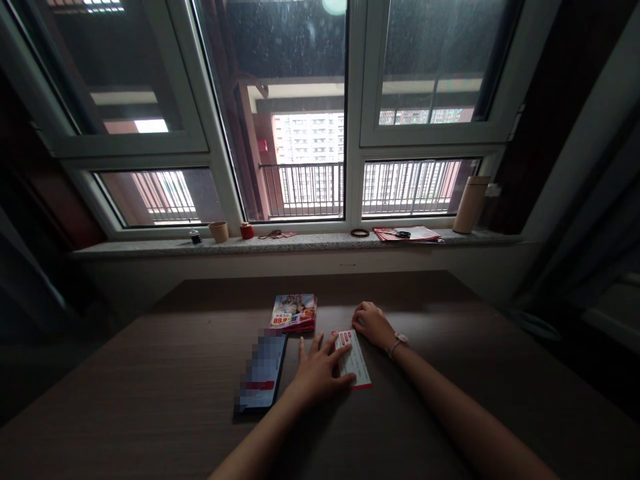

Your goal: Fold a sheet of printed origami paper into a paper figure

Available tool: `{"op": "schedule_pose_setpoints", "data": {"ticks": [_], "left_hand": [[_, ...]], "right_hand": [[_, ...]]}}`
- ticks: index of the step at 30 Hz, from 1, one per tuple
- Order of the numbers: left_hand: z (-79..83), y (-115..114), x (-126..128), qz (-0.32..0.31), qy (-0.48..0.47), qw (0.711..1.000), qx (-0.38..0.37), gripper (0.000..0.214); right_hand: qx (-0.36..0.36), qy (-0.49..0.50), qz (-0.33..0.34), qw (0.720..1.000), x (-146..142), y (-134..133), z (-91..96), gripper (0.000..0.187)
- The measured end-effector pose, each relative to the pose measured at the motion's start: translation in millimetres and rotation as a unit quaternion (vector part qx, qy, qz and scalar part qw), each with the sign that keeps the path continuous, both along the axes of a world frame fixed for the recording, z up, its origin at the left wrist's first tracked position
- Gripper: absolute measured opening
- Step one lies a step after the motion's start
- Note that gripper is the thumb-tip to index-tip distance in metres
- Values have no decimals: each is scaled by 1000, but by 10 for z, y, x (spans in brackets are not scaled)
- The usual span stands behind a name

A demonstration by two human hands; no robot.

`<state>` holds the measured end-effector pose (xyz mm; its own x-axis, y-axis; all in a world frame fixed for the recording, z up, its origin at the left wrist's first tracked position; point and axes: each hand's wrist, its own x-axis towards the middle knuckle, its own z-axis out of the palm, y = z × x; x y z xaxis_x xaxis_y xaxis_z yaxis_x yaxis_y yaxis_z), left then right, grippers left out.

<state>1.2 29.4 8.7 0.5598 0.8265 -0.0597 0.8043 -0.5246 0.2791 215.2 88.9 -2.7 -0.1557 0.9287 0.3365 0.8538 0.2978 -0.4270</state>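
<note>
A white card with red edges and red print (357,363) lies flat on the brown table. My left hand (320,370) rests on its left side with the fingers spread, holding it down. Just beyond the card's upper right corner, my right hand (373,325) sits on the table with its fingers curled together. Whatever may be under those fingers is hidden. Left of my left hand lies a phone (265,377), its screen lit and partly blurred out. A stack of colourful printed cards (294,312) stands beyond the phone, marked "89.9" on top.
Along the stone windowsill (310,243) behind the table (150,360) stand a small dark bottle (195,236), a tan cup (219,232), a red jar (247,231), a bracelet (360,233), papers (420,234) with scissors (401,234) on them, and a tan flask (471,205).
</note>
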Motion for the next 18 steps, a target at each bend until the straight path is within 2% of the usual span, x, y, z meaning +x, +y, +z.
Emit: {"op": "schedule_pose_setpoints", "data": {"ticks": [8, 12, 18], "left_hand": [[5, -5, 1, -1, 1, 1000, -3, 67], [4, 1, -1, -1, 2, 1000, -2, 67], [-17, 16, -17, -5, -4, 1000, 3, 66]], "right_hand": [[-9, 60, 52, 997, 131, -11, -25, 9], [-11, 59, 79, 995, 141, -52, -11, 8], [-9, 46, 81, 996, 95, -42, -43, 7]]}}
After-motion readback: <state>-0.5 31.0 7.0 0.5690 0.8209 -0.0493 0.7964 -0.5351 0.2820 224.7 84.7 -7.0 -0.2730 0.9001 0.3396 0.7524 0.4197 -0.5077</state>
